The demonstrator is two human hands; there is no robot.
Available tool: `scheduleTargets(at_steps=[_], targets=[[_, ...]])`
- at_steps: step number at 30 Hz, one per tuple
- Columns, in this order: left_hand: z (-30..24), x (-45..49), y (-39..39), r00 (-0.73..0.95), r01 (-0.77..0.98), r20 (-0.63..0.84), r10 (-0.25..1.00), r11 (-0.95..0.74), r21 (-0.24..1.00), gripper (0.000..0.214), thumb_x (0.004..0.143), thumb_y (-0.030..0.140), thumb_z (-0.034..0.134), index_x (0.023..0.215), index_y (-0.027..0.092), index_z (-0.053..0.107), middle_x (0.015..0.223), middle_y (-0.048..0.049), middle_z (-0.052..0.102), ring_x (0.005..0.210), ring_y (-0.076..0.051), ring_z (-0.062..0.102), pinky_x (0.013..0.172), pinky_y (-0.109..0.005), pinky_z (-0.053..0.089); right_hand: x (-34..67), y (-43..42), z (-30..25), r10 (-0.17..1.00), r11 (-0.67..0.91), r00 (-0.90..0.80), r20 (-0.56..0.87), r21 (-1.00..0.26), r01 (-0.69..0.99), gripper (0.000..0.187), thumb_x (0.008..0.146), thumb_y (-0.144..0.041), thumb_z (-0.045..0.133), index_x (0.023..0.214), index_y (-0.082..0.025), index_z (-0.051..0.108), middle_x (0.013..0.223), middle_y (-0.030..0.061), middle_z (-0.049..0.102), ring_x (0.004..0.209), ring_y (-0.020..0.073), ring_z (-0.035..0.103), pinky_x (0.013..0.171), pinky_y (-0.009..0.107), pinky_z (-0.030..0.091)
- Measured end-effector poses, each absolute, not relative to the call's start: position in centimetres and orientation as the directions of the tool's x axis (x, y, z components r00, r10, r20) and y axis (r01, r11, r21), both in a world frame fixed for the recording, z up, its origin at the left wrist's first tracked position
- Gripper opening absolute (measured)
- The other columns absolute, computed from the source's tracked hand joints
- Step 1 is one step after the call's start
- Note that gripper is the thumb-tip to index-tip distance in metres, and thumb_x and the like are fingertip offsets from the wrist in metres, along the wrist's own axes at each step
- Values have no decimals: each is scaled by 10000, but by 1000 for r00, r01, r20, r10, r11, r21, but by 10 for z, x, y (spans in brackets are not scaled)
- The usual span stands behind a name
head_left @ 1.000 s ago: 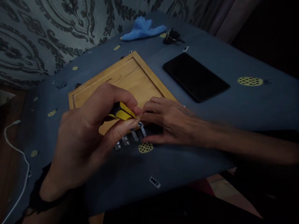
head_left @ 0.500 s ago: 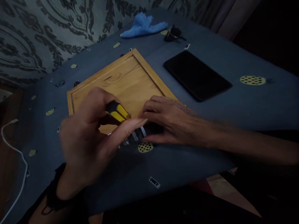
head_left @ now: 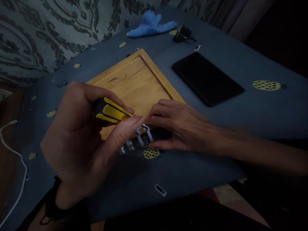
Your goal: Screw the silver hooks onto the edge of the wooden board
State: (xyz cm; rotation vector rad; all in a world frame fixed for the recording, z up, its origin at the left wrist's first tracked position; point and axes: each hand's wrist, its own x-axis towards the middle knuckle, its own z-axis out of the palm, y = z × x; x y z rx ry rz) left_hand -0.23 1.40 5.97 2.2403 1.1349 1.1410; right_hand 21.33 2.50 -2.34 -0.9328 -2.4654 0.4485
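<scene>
My left hand (head_left: 81,138) is closed on the yellow-and-black handle of what looks like a screwdriver (head_left: 113,110), pinched between thumb and fingers. Its tip is hidden behind the thumb and my right fingers. At the near edge of the wooden board (head_left: 134,77), my right hand (head_left: 170,123) grips a dark strip-like piece (head_left: 161,132) with fingers above and thumb below. Several shiny metal bands (head_left: 140,140) cross this piece in a row. The fingertips of both hands almost meet over the bands.
A black phone or tablet (head_left: 208,78) lies right of the board. Behind it are a bunch of keys (head_left: 183,33) and a blue cloth (head_left: 151,25). Small dark bits (head_left: 62,84) sit at left, and a white cable (head_left: 21,157) runs down the table's left side.
My left hand has shifted left and rolled, so more of the yellow handle shows. More of the metal bands is uncovered. The right hand keeps its grip.
</scene>
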Motion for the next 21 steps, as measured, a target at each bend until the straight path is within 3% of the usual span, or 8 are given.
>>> scheduleTargets(at_steps=[4, 8, 14, 18, 21], targets=[[63, 4, 14, 321, 664, 429, 844, -523, 534, 196, 871, 435, 684, 980, 279, 636, 914, -11, 651, 876, -271, 685, 698, -531, 535, 213, 26, -26, 683, 719, -655, 324, -455, 524, 423, 890, -566, 588, 942, -157, 684, 939, 97, 609, 890, 238, 534, 740, 381, 433], [61, 7, 16, 322, 652, 476, 819, -556, 515, 185, 827, 417, 723, 913, 274, 642, 853, -24, 643, 767, -249, 668, 616, -499, 539, 213, 26, -26, 677, 726, -653, 339, -454, 517, 425, 892, -551, 592, 979, -146, 690, 930, 100, 603, 882, 241, 529, 728, 380, 423], [61, 8, 13, 314, 662, 455, 833, -536, 524, 163, 828, 411, 728, 915, 307, 639, 867, -3, 650, 796, -247, 692, 648, -440, 568, 213, 25, -25, 681, 722, -653, 330, -451, 525, 442, 887, -565, 592, 995, -148, 690, 923, 97, 598, 880, 242, 528, 717, 374, 420], [62, 6, 15, 441, 532, 473, 763, -647, 547, 257, 865, 244, 689, 1071, 302, 547, 975, 6, 640, 875, -195, 701, 760, -393, 617, 213, 25, -23, 679, 723, -660, 321, -447, 527, 435, 887, -559, 598, 994, -147, 686, 942, 100, 603, 897, 245, 533, 734, 379, 431], [65, 2, 17, 534, 468, 366, 763, -626, 624, 323, 909, 208, 605, 1190, 329, 502, 1088, -11, 636, 1013, -215, 685, 861, -398, 615, 213, 25, -21, 681, 720, -664, 308, -446, 531, 431, 901, -541, 585, 1018, -138, 685, 973, 112, 606, 917, 252, 537, 758, 390, 439]])
